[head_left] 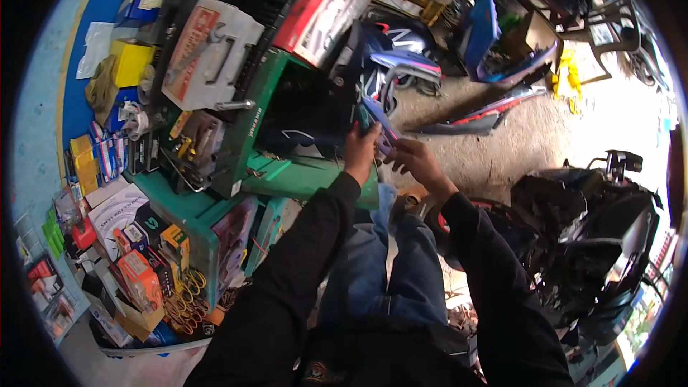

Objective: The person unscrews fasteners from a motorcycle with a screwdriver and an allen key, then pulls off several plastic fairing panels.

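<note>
In front of me, my left hand (360, 152) is closed around a narrow, dark blue-purple plastic panel (381, 123), its thumb and fingers near a dark greenish part of it. My right hand (419, 162) pinches the panel's lower right end between thumb and fingers. Just beyond, more blue and grey motorcycle body panels (405, 63) with red trim lie in a heap. What the panel's far end touches there, I cannot tell. Beside my left hand, a dark glossy part (304, 129) sits by the green tool cabinet (264, 89).
An open-end wrench (197, 50) rests on a grey tool case (240, 36) at left. Boxes of parts (140, 272) crowd the lower left shelf. A long body panel (480, 118) lies on the floor, a yellow bag (566, 79) beyond it. At right stands a dark motorcycle (595, 236).
</note>
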Action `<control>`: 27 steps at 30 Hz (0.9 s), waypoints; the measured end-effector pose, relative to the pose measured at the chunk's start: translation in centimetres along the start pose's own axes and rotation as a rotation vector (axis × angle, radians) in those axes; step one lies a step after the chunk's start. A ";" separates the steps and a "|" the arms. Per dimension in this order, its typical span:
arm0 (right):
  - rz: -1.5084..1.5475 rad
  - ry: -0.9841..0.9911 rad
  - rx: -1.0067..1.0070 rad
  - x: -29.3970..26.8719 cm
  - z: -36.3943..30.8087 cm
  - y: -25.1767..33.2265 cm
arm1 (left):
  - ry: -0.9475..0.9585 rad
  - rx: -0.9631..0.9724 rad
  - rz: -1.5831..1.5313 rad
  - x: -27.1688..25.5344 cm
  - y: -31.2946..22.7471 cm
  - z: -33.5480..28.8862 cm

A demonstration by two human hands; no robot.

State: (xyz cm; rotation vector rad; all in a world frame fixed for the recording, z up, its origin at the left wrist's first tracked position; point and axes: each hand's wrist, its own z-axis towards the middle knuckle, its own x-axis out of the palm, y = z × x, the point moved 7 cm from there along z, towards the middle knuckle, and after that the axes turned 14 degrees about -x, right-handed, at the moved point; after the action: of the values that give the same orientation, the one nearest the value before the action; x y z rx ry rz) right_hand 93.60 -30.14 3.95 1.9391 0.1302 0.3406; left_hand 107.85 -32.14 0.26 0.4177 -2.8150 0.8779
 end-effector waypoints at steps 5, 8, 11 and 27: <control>0.002 0.119 0.088 2.3 2.6 1.8 | -0.250 0.210 0.011 -3.3 -3.2 -1.0; -0.010 0.208 0.065 3.6 4.3 1.9 | -0.315 0.155 -0.116 -5.7 -4.7 -2.3; 0.010 0.295 -0.012 5.7 5.5 4.1 | -0.282 0.188 -0.069 -6.0 -7.5 -5.3; 0.006 0.413 0.212 -1.2 11.1 0.4 | -0.609 0.207 -0.181 -5.0 -3.0 -2.7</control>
State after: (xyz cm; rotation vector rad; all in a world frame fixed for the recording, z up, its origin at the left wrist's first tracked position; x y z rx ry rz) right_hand 95.71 -40.43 0.20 2.0534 0.4451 0.7549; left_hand 113.72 -31.89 2.91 1.1207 -3.1364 1.1660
